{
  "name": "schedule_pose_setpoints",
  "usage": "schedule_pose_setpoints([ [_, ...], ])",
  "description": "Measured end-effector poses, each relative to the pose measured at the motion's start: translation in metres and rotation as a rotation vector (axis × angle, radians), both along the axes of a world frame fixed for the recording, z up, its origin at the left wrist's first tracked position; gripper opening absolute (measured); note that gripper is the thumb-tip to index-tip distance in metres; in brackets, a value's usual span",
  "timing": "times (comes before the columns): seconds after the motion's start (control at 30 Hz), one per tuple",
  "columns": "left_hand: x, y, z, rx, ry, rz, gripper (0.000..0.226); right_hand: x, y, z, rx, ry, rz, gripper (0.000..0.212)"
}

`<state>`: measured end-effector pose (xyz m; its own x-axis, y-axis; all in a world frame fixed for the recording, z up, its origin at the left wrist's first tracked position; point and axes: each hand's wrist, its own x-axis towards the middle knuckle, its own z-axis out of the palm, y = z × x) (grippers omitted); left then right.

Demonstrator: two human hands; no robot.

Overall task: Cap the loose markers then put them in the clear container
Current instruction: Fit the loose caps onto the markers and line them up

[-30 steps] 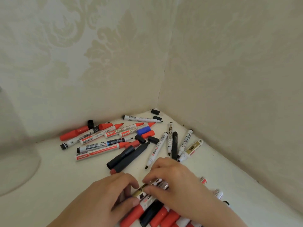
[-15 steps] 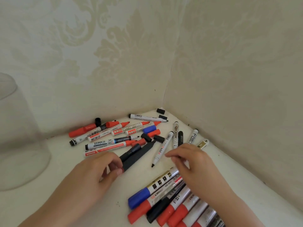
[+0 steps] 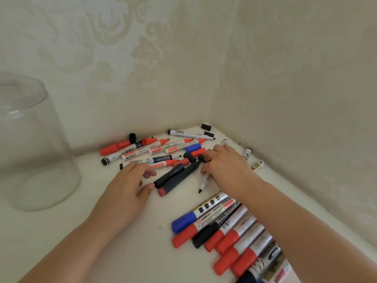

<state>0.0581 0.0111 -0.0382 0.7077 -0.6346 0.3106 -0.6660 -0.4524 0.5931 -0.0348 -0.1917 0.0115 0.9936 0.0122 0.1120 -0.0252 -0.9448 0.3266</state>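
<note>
One view only: the camera on your head, wide-angle, looks forward and down into a wall corner point(image 3: 212, 111). It sits close above the white surface point(image 3: 61, 242). Your forearms enter from the bottom edge. The clear container point(image 3: 30, 144) is cut off at the left edge, and a row of capped markers point(image 3: 224, 225) runs out at lower right. Edges bend from the lens.

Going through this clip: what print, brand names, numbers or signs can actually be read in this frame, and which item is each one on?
"W", large and black: white barrel of a marker in the near capped row.
Barcode, digits unreadable: white marker by the far corner.
Grey outlined brand lettering, too blurred to read: red-tipped markers in the far pile.
Black characters, illegible: black-capped marker in the near row.
Other barrel labels: too small or blurred.
</note>
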Motion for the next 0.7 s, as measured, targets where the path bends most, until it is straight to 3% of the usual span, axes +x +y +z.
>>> schedule_pose_setpoints([
  [0.1, -0.001, -0.002, 0.000, -0.006, -0.016, -0.008, 0.025, 0.001, -0.005, -0.005, 0.094, -0.130, 0.114, 0.020],
  [0.17, -0.001, -0.005, 0.000, -0.004, -0.025, 0.002, 0.024, -0.008, -0.002, 0.001, 0.454, -0.338, 0.126, 0.013],
  [0.23, -0.003, -0.009, 0.001, -0.005, -0.031, 0.025, 0.029, -0.022, 0.002, 0.010, 0.859, -0.503, -0.011, 0.018],
  [0.33, -0.008, -0.015, 0.002, 0.003, -0.035, 0.053, 0.034, -0.040, 0.008, 0.015, 1.178, -0.617, -0.101, 0.025],
  [0.4, -0.010, -0.019, 0.001, 0.020, -0.059, 0.055, 0.033, -0.045, 0.010, 0.010, 1.184, -0.647, -0.079, 0.027],
  [0.57, -0.006, -0.022, 0.000, 0.032, -0.081, 0.079, 0.036, -0.050, 0.006, -0.021, 0.681, -0.548, -0.051, 0.031],
  [0.7, -0.002, -0.016, 0.001, -0.029, -0.069, 0.105, 0.039, -0.048, 0.007, -0.029, 0.686, -0.495, -0.035, 0.035],
])
